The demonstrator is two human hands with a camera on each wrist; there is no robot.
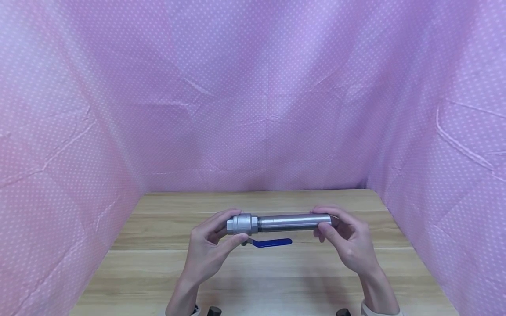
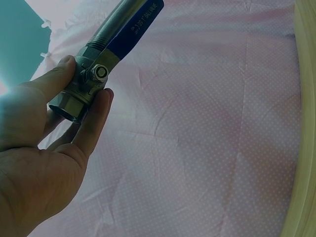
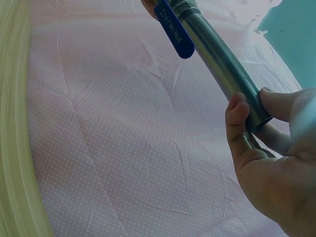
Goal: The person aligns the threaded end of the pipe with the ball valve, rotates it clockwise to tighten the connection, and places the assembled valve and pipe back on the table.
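1. My left hand (image 1: 209,252) pinches the ball valve (image 1: 240,224) body between thumb and fingers; my right hand (image 1: 348,241) grips the far end of the steel pipe (image 1: 294,222) threaded into it, above the tabletop (image 1: 257,281).
2. Judgement: keep pipe and valve coaxial, brace the valve, and keep fingers off the blue handle (image 1: 272,242).
3. Wooden tabletop; pink dotted cloth (image 1: 253,96) encloses three sides.

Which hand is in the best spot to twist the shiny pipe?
Probably the right hand: its fingers curl round the free end of the pipe, while the left hand grips the valve at the other end, steadying it above the table.
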